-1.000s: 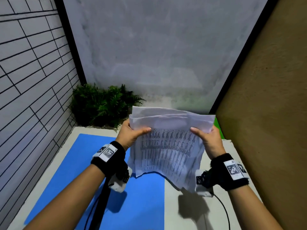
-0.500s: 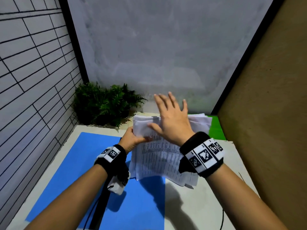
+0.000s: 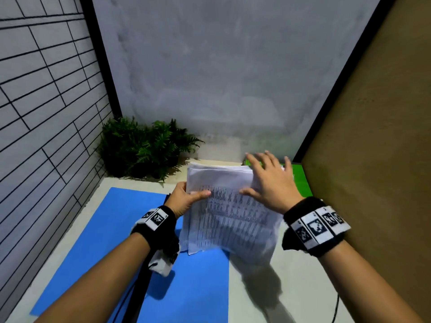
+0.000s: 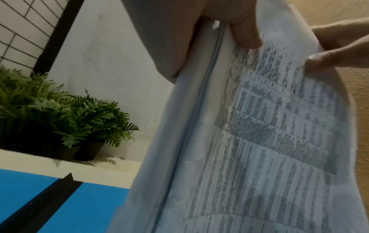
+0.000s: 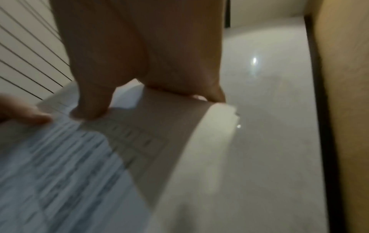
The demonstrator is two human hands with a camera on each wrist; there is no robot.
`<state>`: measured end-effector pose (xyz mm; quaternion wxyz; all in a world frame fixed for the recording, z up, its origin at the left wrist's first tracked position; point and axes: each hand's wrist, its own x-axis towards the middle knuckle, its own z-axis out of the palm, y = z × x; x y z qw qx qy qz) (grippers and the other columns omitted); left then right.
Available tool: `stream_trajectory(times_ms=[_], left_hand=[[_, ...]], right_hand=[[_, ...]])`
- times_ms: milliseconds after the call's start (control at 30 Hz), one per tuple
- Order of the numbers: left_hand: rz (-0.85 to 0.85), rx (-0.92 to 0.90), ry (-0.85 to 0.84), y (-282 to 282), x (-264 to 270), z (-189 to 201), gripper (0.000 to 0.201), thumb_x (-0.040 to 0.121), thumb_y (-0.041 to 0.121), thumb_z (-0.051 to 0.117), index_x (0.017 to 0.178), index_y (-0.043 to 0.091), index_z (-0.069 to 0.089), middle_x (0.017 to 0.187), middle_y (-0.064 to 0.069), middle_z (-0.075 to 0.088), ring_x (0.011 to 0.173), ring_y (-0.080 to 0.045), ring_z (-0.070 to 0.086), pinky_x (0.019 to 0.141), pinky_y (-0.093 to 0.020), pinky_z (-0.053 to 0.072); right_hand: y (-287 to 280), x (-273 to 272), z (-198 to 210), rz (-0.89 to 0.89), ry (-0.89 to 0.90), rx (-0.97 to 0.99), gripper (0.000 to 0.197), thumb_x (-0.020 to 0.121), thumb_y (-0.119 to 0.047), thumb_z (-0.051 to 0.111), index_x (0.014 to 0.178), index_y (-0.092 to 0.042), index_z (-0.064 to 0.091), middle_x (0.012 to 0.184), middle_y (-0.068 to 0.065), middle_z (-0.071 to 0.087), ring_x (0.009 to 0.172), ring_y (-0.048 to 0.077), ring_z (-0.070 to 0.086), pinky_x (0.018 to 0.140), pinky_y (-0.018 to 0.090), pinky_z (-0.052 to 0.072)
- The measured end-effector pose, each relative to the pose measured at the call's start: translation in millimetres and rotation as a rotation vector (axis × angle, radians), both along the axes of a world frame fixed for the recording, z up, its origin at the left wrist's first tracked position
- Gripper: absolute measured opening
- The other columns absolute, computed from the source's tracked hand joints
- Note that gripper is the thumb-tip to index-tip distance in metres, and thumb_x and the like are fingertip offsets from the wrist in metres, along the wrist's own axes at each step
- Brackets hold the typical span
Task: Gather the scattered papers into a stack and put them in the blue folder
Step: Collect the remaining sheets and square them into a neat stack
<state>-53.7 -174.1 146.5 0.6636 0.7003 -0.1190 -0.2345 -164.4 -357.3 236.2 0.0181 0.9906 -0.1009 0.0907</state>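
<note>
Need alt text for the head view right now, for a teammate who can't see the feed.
Both hands hold a stack of printed papers upright above a white table: the left hand pinches its left edge, the right hand lies flat with straight fingers against its top right corner. An open blue folder lies below on the left, potted ferns behind.

Papers (image 3: 229, 213) held above the table (image 3: 291, 287), folder (image 3: 98, 248) lying left, plants (image 3: 142, 148) behind.
</note>
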Motion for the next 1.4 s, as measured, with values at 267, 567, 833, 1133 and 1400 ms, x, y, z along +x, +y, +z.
stream_trajectory(times_ms=[267,567,833,1133,1400], left_hand=[[0.004,-0.045,0.004,0,0,2,0.072,0.031,0.046,0.084,0.094,0.016,0.063,0.105,-0.017,0.068,0.101,-0.03,0.064,0.095,-0.045,0.05],[-0.057,-0.067,-0.01,1,-8,10,0.051,0.045,0.029,0.088,0.086,0.024,0.057,0.091,-0.002,0.064,0.089,-0.015,0.06,0.092,-0.039,0.049],[-0.078,-0.044,-0.013,0,-10,8,0.067,0.027,0.039,0.082,0.088,0.024,0.058,0.093,-0.004,0.065,0.097,-0.023,0.06,0.093,-0.041,0.049],[-0.036,-0.052,-0.026,0,-12,2,0.079,0.021,0.055,0.084,0.089,0.024,0.059,0.107,-0.017,0.066,0.103,-0.03,0.06,0.095,-0.046,0.048],[-0.067,-0.042,-0.004,-2,-12,3,0.066,0.029,0.045,0.082,0.087,0.024,0.058,0.092,-0.006,0.065,0.095,-0.024,0.059,0.092,-0.044,0.048]], right_hand=[[-50,-18,-11,-0.021,-0.47,0.688,0.024,0.078,-0.016,0.07,0.1,-0.01,0.065,0.093,-0.007,0.069,0.081,-0.006,0.058,0.073,0.007,0.042],[-56,-33,-44,-0.149,-0.918,1.0,0.033,0.076,-0.012,0.062,0.065,-0.042,0.065,0.064,-0.026,0.065,0.06,-0.005,0.055,0.066,0.025,0.048],[-39,-33,-62,-0.102,-0.953,1.179,0.036,0.084,0.003,0.053,0.065,-0.028,0.057,0.062,-0.023,0.065,0.061,-0.007,0.054,0.064,0.015,0.048],[-32,-35,-63,-0.099,-0.872,1.331,0.037,0.087,-0.054,0.042,0.098,-0.023,0.059,0.09,-0.014,0.066,0.079,-0.007,0.061,0.072,0.017,0.051],[-37,-16,-85,-0.111,-0.491,1.446,0.083,0.056,-0.036,0.083,0.124,-0.01,0.043,0.112,-0.005,0.065,0.093,-0.011,0.061,0.085,0.012,0.049]])
